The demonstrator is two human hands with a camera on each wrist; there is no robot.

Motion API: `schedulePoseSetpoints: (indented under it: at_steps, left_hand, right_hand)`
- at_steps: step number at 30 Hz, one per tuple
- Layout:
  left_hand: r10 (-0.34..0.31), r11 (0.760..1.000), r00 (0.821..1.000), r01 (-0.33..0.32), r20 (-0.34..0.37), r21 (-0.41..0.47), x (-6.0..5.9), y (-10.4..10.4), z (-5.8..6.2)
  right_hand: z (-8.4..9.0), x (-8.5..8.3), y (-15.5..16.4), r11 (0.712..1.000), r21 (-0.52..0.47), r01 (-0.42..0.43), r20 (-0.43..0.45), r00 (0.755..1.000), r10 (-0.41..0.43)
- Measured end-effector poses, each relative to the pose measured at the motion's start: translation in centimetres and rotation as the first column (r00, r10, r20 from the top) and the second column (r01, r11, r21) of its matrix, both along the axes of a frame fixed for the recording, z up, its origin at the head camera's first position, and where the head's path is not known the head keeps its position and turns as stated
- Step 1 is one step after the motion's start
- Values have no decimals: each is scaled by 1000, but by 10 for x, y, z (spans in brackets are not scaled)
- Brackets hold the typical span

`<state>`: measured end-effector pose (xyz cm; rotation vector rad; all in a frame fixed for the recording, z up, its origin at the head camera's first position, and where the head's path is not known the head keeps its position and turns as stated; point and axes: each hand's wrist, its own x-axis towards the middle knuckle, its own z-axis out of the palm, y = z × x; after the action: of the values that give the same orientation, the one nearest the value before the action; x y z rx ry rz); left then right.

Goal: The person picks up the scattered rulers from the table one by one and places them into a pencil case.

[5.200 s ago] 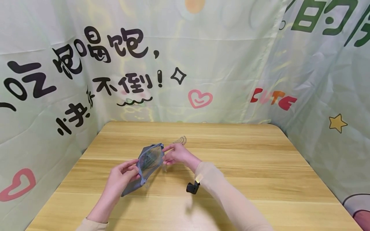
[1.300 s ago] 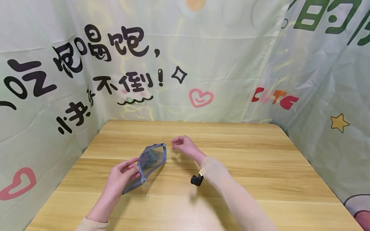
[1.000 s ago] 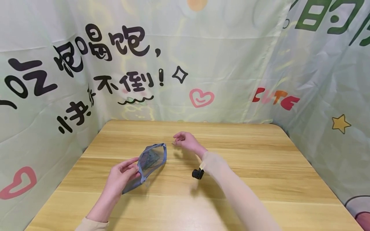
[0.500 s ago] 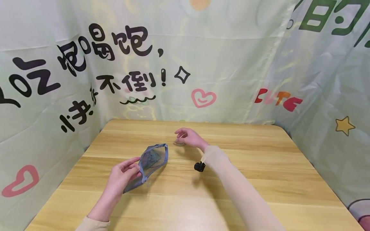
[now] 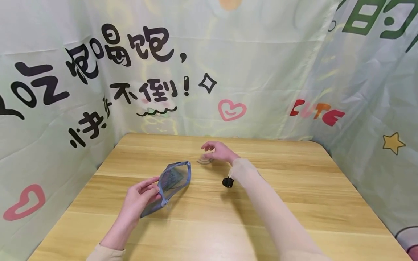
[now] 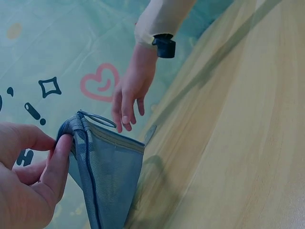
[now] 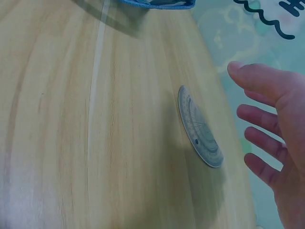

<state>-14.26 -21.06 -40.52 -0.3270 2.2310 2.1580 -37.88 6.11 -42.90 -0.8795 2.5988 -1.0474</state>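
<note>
My left hand (image 5: 142, 195) pinches the rim of a blue mesh zipper pouch (image 5: 153, 207) between thumb and fingers. The pouch gapes toward the upper right, and flat, see-through angular pieces (image 5: 173, 178) show inside; their exact kind is unclear. In the left wrist view the zipper edge of the pouch (image 6: 112, 167) stands upright. A clear protractor (image 7: 199, 126) lies flat on the table beyond the pouch. Above it hovers my right hand (image 5: 222, 152), fingers loosely spread and apart from it in the right wrist view. That hand partly covers the protractor (image 5: 204, 160) in the head view.
The wooden table (image 5: 294, 203) reaches back to a printed cloth backdrop (image 5: 254, 72) that hangs on three sides. A small black camera (image 5: 227, 182) sticks out from the right wrist.
From beside the pouch's mouth, my right hand has moved away, back and to the right, over the protractor. My left hand keeps its hold on the pouch. The head view has shifted slightly.
</note>
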Motion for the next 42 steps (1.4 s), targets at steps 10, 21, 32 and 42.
schedulePoseSetpoints:
  at_steps: [10, 21, 32, 42]
  left_hand:
    - [-11, 1000, 1000, 11, 8, -7, 1, 2, 2]
    - [-17, 1000, 1000, 17, 18, -4, 2, 2, 1]
    - [-21, 1000, 1000, 21, 13, -11, 2, 4, 2]
    - [-24, 1000, 1000, 24, 11, -15, 3, 6, 2]
  right_hand:
    - [-14, -8, -5, 1000, 2, 29, -9, 1000, -29]
    - [-27, -16, -5, 999, 45, 14, 17, 1000, -15]
    - [-31, -19, 9, 993, 116, -31, 10, 1000, 29]
    - [-37, -15, 18, 998, 56, -21, 30, 999, 19]
